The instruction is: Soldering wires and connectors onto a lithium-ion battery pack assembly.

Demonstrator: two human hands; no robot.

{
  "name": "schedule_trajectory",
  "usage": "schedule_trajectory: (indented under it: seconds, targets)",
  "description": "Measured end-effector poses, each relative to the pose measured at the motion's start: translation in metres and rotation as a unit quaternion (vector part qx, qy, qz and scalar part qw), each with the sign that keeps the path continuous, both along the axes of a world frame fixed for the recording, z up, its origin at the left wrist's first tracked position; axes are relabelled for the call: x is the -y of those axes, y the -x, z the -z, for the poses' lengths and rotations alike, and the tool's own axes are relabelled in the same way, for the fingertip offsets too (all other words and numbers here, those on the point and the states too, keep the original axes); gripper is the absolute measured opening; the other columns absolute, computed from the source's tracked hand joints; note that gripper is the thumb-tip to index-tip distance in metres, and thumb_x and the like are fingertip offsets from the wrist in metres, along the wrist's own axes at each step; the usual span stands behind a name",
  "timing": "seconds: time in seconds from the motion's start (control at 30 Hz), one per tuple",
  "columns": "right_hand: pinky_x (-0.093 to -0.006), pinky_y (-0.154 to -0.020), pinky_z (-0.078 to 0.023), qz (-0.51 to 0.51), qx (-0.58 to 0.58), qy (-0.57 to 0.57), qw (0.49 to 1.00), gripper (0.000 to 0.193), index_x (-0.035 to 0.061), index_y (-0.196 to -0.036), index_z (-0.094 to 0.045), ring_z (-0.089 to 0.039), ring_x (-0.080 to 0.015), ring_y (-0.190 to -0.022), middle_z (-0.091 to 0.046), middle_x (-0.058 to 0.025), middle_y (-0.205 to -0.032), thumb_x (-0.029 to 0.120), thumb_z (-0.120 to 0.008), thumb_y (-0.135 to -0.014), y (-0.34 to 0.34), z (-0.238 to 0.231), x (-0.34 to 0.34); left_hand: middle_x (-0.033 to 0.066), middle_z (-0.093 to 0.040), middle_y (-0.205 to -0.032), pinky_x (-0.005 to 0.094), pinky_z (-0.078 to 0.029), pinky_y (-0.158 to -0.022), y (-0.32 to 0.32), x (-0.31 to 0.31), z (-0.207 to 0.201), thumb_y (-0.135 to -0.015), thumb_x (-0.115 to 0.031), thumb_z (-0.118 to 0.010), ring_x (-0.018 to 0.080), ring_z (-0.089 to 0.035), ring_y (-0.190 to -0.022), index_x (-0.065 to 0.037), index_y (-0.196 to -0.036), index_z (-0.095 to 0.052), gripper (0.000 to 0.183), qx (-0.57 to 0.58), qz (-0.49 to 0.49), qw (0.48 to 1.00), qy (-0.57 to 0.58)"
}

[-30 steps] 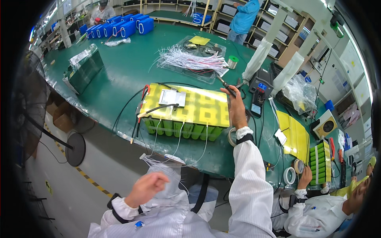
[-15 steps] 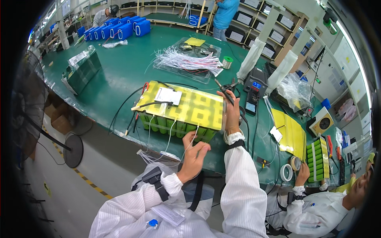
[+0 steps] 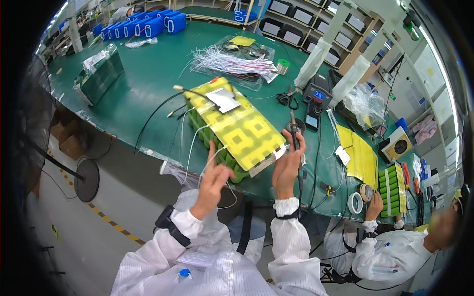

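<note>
Yellow-topped, green-celled rectangular block (image 3: 236, 132) near front edge of surface (image 3: 153, 89). Left hand (image 3: 212, 188) spread beside it; right hand (image 3: 287, 173) gripping black soldering iron (image 3: 295, 132); if hot, wrist tilt could scorch block.

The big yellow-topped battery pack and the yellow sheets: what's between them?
In the head view: the right hand holding a soldering iron, then a black cable on the green table.

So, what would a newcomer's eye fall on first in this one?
Probably the yellow-topped battery pack with green cells, at the near edge of the green table, the left hand at its side. Next, the soldering iron in the right hand, just right of the pack. Beyond, a bundle of white wires and, far left, the bright blue cases.
</note>
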State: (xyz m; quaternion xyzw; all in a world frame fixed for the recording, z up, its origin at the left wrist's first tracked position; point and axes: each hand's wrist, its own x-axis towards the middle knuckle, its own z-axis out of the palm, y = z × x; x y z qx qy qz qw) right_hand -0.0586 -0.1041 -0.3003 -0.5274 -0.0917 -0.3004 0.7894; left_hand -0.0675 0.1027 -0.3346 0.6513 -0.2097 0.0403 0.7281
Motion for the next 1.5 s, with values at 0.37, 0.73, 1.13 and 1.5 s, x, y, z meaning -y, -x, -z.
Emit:
schedule_trajectory:
  seconds: [0.37, 0.73, 1.13, 1.5]
  targets:
    - [-0.0414, -0.092, -0.045, 0.221, -0.009, 0.09, 0.971, 0.047, 0.005, -0.128, -0.035, -0.055, -0.03, -0.107, -0.052, -0.0158, -0.112, 0.033, -0.054, -0.096, 0.065, -0.004, -0.018, -0.0033, -0.047, -0.067, 0.0208, -0.036, -0.056, 0.07, -0.042, -0.032, -0.101, -0.024, -0.046, 0.0046, -0.043, -0.061, 0.002, -0.103, -0.062, 0.031, -0.299, 0.042, 0.929, 0.215]
    - [-0.0281, -0.05, -0.047, 0.136, -0.007, 0.226, 0.965, 0.036, -0.0049, -0.104, -0.048, -0.048, -0.0136, -0.049, -0.047, -0.0064, -0.062, 0.027, -0.06, -0.092, 0.118, -0.067, 0.008, -0.0009, -0.048, -0.062, 0.0201, -0.031, -0.054, 0.08, 0.026, -0.06, -0.099, -0.02, -0.049, 0.0056, -0.044, -0.057, -0.002, -0.111, -0.055, 0.023, -0.381, 0.109, 0.887, 0.236]
    - [-0.03, -0.045, -0.041, 0.08, 0.062, 0.343, 0.934, 0.016, -0.001, -0.085, -0.059, -0.052, -0.0199, -0.045, -0.053, -0.0073, -0.054, 0.007, -0.063, -0.072, 0.11, -0.06, 0.003, 0.0019, -0.059, -0.109, 0.0313, -0.038, -0.093, 0.061, 0.031, -0.051, -0.093, -0.014, -0.059, 0.0135, -0.052, -0.108, -0.009, -0.09, -0.06, 0.006, -0.387, 0.068, 0.885, 0.249]
    - [-0.0301, -0.045, -0.041, 0.053, 0.061, 0.359, 0.93, 0.017, -0.0005, -0.082, -0.061, -0.053, -0.0215, -0.045, -0.053, -0.0062, -0.053, 0.004, -0.062, -0.065, 0.104, -0.058, -0.001, 0.0001, -0.059, -0.097, 0.0262, -0.038, -0.09, 0.059, 0.033, -0.052, -0.09, -0.012, -0.064, 0.0092, -0.052, -0.096, -0.005, -0.092, -0.064, 0.007, -0.398, 0.054, 0.862, 0.309]
